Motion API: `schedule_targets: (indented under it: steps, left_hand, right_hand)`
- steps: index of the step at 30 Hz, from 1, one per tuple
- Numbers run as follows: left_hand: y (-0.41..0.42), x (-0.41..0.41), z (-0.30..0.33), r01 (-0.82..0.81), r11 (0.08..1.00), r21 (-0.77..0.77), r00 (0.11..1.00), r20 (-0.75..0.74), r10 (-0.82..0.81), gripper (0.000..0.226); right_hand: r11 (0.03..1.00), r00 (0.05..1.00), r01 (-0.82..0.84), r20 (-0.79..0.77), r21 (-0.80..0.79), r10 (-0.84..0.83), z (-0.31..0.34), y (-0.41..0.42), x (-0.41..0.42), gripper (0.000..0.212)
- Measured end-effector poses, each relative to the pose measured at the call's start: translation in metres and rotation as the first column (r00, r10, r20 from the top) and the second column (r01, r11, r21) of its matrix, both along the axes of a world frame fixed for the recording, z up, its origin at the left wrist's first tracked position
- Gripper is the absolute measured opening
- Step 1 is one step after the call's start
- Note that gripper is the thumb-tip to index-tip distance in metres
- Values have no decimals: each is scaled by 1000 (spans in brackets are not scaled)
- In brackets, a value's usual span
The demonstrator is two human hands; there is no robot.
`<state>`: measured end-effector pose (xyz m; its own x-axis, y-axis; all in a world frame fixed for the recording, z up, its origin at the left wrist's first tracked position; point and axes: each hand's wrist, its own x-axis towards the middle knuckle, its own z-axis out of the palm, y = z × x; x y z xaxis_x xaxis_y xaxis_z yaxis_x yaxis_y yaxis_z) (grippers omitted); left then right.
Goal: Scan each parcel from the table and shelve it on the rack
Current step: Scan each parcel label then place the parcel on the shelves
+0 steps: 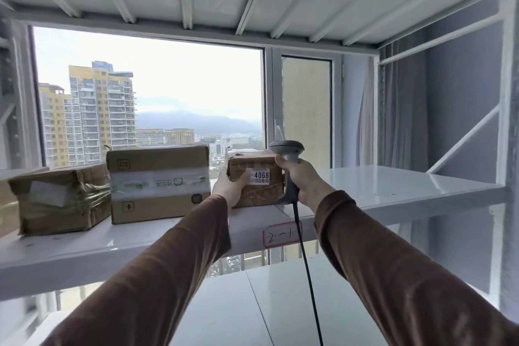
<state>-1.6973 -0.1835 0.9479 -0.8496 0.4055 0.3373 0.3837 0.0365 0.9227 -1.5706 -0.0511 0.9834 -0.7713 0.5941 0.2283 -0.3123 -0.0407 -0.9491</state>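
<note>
A small brown parcel [261, 188] with a white label reading 4068 stands on the white rack shelf [407, 191]. My left hand [229, 187] holds its left side, thumb on the front face. My right hand [302, 177] grips the handle of a grey barcode scanner [288, 152], pressed against the parcel's right side. The scanner's black cable [307, 270] hangs down between my arms.
Left of the small parcel stand a larger taped carton [158, 182] and a plastic-wrapped box [60, 198]. A label reading 2-1 [280, 234] is stuck on the shelf's front edge. The shelf's right half is bare. Another white shelf [280, 303] lies below, a window behind.
</note>
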Motion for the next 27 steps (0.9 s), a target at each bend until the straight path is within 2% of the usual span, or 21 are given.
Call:
schedule_targets:
  steps: [2,3,6,8,11,13,16,18,20,23,27]
  left_hand:
    - [0,-1,1,-15,1000,-7,1000,10,15,66]
    - [-1,-1,2,-10,1000,4,1000,25,10,70]
    - [4,-14,-3,-3,999,38,999,39,1,106]
    - [13,-36,-12,12,999,44,998,60,-14,118]
    - [-3,-2,1,19,999,-30,997,78,-17,134]
    - [-10,16,6,-32,993,-116,999,10,33,124]
    - [-12,38,7,-116,986,-121,977,-195,91,114]
    - [-9,57,4,-87,994,-72,938,-341,58,106]
    - [-2,80,1,-15,999,-35,907,-421,-1,97]
    - [15,120,-4,129,991,21,904,-413,-109,85]
    - [50,173,-21,327,943,58,902,-316,-293,72]
  right_hand:
    - [1000,1000,8,16,13,-9,2,1,-1,41]
    - [1000,1000,17,23,22,-17,3,1,-1,40]
    - [997,998,58,23,47,-59,2,0,0,43]
    - [993,996,87,9,75,-88,1,0,2,43]
    - [976,987,158,-8,149,-158,-6,0,11,39]
    - [965,978,207,-16,162,-207,-11,2,21,33]
    - [958,966,257,-40,130,-254,-19,4,41,26]
    - [945,952,303,-69,122,-297,-23,3,57,25]
    - [927,933,353,-115,124,-340,-28,2,76,23]
    - [891,904,422,-148,167,-401,-38,3,112,27]
    - [832,854,520,-129,191,-504,-57,9,174,22]
